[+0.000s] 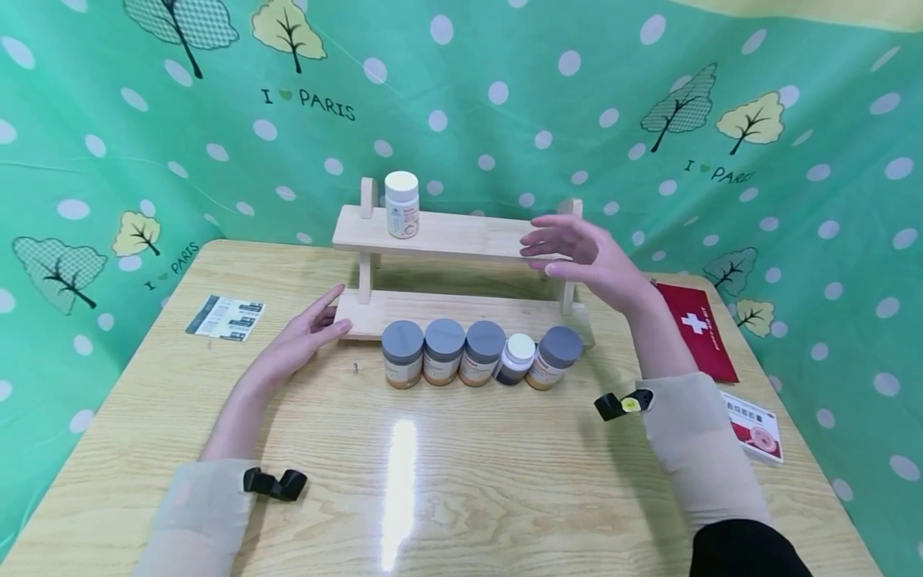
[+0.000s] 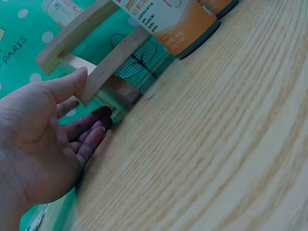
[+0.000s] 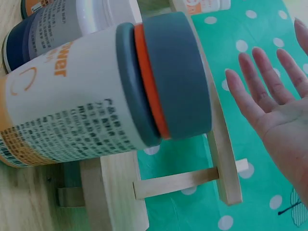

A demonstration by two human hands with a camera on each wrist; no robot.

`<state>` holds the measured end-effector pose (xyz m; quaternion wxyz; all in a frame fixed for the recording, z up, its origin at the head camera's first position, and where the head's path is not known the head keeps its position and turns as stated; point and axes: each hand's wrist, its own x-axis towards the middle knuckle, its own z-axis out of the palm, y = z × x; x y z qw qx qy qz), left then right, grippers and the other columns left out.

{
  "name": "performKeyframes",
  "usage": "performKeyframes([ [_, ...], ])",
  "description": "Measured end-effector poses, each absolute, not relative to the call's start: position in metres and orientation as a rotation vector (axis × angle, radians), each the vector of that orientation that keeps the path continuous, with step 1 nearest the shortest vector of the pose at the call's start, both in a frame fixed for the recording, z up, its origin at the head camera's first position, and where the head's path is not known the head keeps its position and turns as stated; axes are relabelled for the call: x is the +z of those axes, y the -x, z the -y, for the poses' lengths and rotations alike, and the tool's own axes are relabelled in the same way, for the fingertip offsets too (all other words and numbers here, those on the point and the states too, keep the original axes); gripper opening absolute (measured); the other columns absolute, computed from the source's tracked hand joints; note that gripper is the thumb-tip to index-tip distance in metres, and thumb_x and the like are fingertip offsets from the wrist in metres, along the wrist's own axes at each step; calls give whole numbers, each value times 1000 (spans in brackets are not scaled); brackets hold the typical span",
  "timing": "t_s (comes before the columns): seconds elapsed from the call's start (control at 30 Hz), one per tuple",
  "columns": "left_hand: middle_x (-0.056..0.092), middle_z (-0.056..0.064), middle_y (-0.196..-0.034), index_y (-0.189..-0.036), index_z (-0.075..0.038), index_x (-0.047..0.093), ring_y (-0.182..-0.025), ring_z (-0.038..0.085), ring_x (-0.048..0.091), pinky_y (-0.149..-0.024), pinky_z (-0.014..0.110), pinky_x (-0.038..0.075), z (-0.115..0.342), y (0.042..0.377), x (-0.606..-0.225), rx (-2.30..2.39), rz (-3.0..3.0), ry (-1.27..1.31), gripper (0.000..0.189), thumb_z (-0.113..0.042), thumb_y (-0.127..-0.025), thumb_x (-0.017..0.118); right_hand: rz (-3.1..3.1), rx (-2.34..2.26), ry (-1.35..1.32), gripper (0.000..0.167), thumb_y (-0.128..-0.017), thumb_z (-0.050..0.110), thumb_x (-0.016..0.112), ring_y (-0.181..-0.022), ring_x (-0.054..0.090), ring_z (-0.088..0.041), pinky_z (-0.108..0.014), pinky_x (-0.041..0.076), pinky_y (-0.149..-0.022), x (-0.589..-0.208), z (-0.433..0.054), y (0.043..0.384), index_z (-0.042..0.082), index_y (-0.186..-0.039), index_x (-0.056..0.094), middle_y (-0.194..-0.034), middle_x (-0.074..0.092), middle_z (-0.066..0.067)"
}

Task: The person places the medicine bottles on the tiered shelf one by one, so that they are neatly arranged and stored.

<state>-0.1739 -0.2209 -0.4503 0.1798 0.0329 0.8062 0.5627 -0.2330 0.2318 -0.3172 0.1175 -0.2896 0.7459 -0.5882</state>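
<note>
Four grey-capped jars (image 1: 445,353) and one white-capped bottle (image 1: 514,361) stood nearest you in a row on the table (image 1: 519,489), to the right of the fingers of your left hand (image 1: 306,332) and nearer to you than those of your right hand (image 1: 587,255); judged by the layout, these five were the part left to deal with. Your left fingers lay loosely bent at the left end of the lower shelf (image 1: 461,311), the thumb touching the wood, with no firm grip to be seen; that shelf ran off to their right, behind the row. Farther on, your right fingers were well opened and slightly spread, with nothing in them, about the right end of the upper shelf (image 1: 461,234), and the right wrist view showed them apart from it. Well to the left of those fingers, a white bottle (image 1: 402,205) stood upright on the upper shelf, so only one piece of six looked placed, and the work seemed barely begun. Beyond it hung a green curtain (image 1: 461,72).
</note>
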Motion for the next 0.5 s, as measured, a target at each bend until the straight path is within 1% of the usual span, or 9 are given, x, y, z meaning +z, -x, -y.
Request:
performKeyframes([
  [0.1, 23, 23, -167, -166, -38, 8, -156, 43, 22, -127, 64, 17, 221, 174, -450, 1583, -2285, -91, 84, -51, -101, 61, -2143, -1755, 887, 61, -94, -6, 62, -126, 66, -29, -37, 56, -105, -322, -239, 228, -1, -152, 42, -139, 64, -14],
  [0.23, 22, 23, -168, -166, -40, 9, -156, 43, 21, -127, 65, 16, 221, 174, -450, 1580, -2290, -92, 84, -52, -101, 61, -2120, -1789, 922, 62, -93, -10, 59, -127, 65, -30, -35, 55, -106, -330, -247, 220, -4, -152, 41, -138, 64, -13],
  [0.5, 23, 23, -167, -166, -38, 8, -156, 43, 22, -127, 65, 16, 221, 173, -450, 1618, -2265, -95, 84, -49, -101, 61, -2091, -1838, 902, 64, -89, -16, 55, -130, 64, -27, -38, 55, -107, -353, -258, 204, -8, -150, 38, -140, 64, -11],
])
